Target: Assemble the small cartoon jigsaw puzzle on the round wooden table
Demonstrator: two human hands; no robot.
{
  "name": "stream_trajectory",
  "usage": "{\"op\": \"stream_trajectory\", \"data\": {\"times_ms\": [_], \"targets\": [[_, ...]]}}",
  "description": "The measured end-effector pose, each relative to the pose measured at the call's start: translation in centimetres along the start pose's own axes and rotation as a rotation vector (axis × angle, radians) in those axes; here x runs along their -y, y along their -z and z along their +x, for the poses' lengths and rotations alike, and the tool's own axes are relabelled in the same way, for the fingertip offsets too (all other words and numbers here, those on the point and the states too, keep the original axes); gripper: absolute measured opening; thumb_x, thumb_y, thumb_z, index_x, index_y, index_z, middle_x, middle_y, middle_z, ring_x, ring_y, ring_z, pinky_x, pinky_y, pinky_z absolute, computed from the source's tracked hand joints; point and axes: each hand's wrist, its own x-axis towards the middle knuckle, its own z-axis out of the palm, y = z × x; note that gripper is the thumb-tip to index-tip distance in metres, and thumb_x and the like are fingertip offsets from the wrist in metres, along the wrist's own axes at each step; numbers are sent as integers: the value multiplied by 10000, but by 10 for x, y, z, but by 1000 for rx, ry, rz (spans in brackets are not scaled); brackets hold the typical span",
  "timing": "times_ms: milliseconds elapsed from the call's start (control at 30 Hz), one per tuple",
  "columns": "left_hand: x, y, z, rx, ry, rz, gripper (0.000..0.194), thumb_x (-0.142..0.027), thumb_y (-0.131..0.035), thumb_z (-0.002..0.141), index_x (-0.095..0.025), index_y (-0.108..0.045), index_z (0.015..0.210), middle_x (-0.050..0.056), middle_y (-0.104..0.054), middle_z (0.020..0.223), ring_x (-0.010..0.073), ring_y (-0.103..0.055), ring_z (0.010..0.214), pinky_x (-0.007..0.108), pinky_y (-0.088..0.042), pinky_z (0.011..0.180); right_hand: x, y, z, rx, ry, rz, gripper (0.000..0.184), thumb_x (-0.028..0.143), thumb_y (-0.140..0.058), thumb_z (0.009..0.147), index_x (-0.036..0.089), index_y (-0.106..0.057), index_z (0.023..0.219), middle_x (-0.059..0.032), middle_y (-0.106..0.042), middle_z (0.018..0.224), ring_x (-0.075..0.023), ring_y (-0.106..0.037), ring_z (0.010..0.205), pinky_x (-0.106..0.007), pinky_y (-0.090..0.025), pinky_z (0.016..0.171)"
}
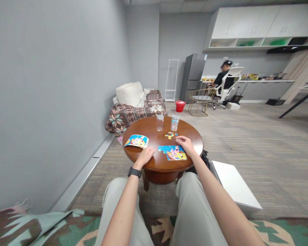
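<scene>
office lounge: ceiling tiles (184, 7), carpet-tile floor (259, 153), white wall cabinets (256, 25), long desk (267, 81), mesh swivel chair (227, 85), grey fridge (192, 77)

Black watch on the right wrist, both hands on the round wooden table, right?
No: the black watch is on the left wrist, not the right, as the head view shows. The left hand and right hand are on the round wooden table, as you said.
</scene>
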Motion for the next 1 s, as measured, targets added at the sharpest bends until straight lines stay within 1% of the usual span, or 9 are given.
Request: {"op": "stream_trajectory", "data": {"times_ms": [100,167,267,333,433,567,733,867,1000], "targets": [[-1,0,0,0,11,0,314,-335,-353,775,-215,-299,490,-31,-339,473,130,-336,556,303,-232,577,1,0,-1,8,-28,13,374,442,-783,557,189,-708,822,-28,-683,693,-191,-615,659,-327,-492,639],[-1,1,-1,0,14,-1,313,-335,-356,775,-215,-306,491,-30,-346,474,132,-345,561,303,-236,580,2,-1,-2,12,-34,42,369,447,-794,547,196,-679,791,-35,-690,706,-200,-638,674,-329,-500,642],[-1,1,-1,-6,18,-5,318,-328,-360,775,-213,-312,483,-27,-356,478,133,-351,560,303,-243,584,4,-2,-3,17,-46,98,360,433,-812,535,205,-631,746,-42,-694,718,-216,-676,720,-328,-515,666],[-1,0,-1,-14,20,-10,322,-322,-361,778,-213,-313,478,-26,-354,480,133,-350,558,302,-244,583,5,-3,-4,16,-60,121,350,413,-815,534,202,-634,746,-46,-698,726,-223,-689,743,-330,-520,681],[0,-1,-1,-19,18,-22,323,-316,-366,782,-214,-309,480,-32,-334,482,131,-338,556,298,-241,576,6,-3,-4,6,-63,110,342,379,-804,524,195,-680,784,-42,-704,734,-218,-678,720,-337,-518,679],[1,-1,-1,-19,9,-28,330,-317,-363,785,-215,-297,478,-36,-312,480,127,-323,548,300,-234,572,6,-1,-4,7,-32,49,344,362,-775,535,189,-732,829,-43,-720,758,-208,-646,699,-345,-512,677],[0,0,-1,-2,12,-17,328,-313,-362,781,-210,-316,474,-31,-342,476,125,-338,547,299,-235,571,6,-1,-4,28,-33,82,377,329,-765,560,175,-734,903,-38,-708,732,-193,-651,700,-329,-513,688],[-1,0,-1,19,16,-13,310,-291,-367,778,-207,-342,481,-27,-375,484,127,-352,564,290,-249,576,7,-2,-4,37,-59,105,333,333,-762,564,171,-711,851,-53,-715,731,-194,-666,707,-312,-504,668],[-2,0,-2,17,2,-9,315,-285,-361,786,-208,-333,481,-32,-348,481,125,-332,556,293,-238,575,7,-2,-3,21,-73,129,324,341,-762,543,172,-694,810,-59,-720,731,-199,-679,721,-292,-489,647]]}}
